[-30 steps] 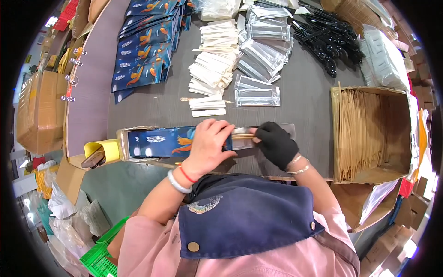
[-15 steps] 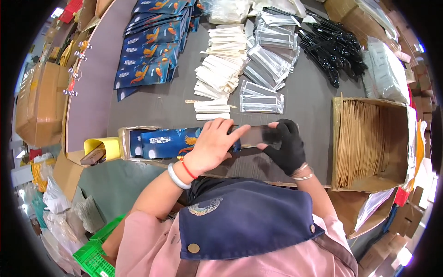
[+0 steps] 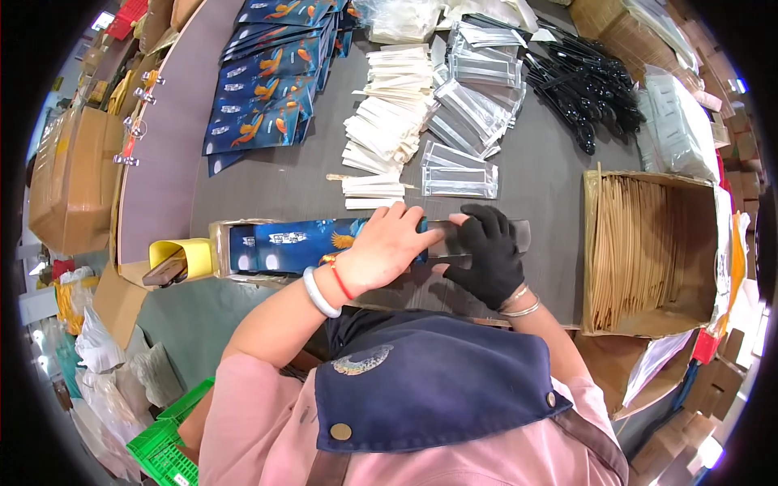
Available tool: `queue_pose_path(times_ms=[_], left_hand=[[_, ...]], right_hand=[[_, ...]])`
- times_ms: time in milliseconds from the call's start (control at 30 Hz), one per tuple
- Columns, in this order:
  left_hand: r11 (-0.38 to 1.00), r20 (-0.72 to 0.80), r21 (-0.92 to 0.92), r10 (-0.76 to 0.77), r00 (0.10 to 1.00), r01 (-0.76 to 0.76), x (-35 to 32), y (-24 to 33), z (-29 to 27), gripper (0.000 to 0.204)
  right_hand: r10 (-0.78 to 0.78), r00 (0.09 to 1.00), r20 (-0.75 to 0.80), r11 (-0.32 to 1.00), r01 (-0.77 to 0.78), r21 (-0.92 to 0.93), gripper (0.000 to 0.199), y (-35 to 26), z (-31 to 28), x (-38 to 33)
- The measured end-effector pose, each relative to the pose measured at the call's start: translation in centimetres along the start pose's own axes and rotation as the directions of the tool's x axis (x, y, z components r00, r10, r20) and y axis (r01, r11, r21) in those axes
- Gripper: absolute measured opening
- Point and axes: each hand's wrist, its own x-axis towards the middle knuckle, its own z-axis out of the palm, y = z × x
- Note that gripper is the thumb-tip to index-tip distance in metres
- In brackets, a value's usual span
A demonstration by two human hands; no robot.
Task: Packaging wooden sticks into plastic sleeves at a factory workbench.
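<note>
Starting at the left edge of the desk (image 3: pixel 267 186), there's a yellow tape dispenser (image 3: pixel 174 259) parked right beside the end of the cardboard tray (image 3: pixel 220 251) that the blue pouch (image 3: pixel 296 243) is lying in. So there's not much slack on that side; I'd say any sliding should go toward the right, not back into the dispenser.

The left hand (image 3: pixel 385 251) is spread flat with fingers fairly wide, pressing down on the right end of the blue pouch. Good move in my opinion, since a flat palm keeps the pouch from skating around while stuff goes in. The right hand (image 3: pixel 486 255), in a black glove, is curled narrow around a clear packet (image 3: pixel 454 241) right at the pouch's mouth, touching the left fingertips. Looks like the packet is being fed in, so I'd keep it level with the opening and not let the mouth fold shut under the left fingers.

Room-wise: just above the hands there's a small stack of white paper sleeves (image 3: pixel 373 188) and two clear packets (image 3: pixel 458 172), near but not touching. Bare grey desk between those and the hands is the open lane. Farther right, a cardboard box of wooden sticks (image 3: pixel 640 251) sits near the gloved hand, with a gap of bare desk between, so that elbow doesn't get much swing.
</note>
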Motion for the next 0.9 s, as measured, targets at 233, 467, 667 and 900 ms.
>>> queue_pose_path(times_ms=[233,467,667,900], left_hand=[[0.993,0.123,0.096,0.062,0.99,-0.074,-0.1,-4.4,-6.2,0.025],[0.921,-0.396,0.061,-0.332,0.856,0.385,-5.0,-6.8,-2.2,0.053],[0.787,-0.344,-0.153,-0.61,0.714,0.598,-6.0,-2.2,3.5,0.09],[0.764,-0.251,-0.295,-0.642,0.725,0.574,-6.2,-2.9,3.0,0.093]], right_hand=[[-0.09,0.996,-0.015,0.794,0.063,-0.604,0.062,-0.7,-4.6,-0.1],[0.013,1.0,0.016,0.772,0.0,-0.636,0.06,-1.7,-4.3,-1.0],[-0.011,0.997,0.079,0.761,0.06,-0.646,0.061,-2.5,-3.2,-0.5],[0.09,0.974,0.207,0.807,0.051,-0.589,0.062,-3.2,-1.6,0.2]])
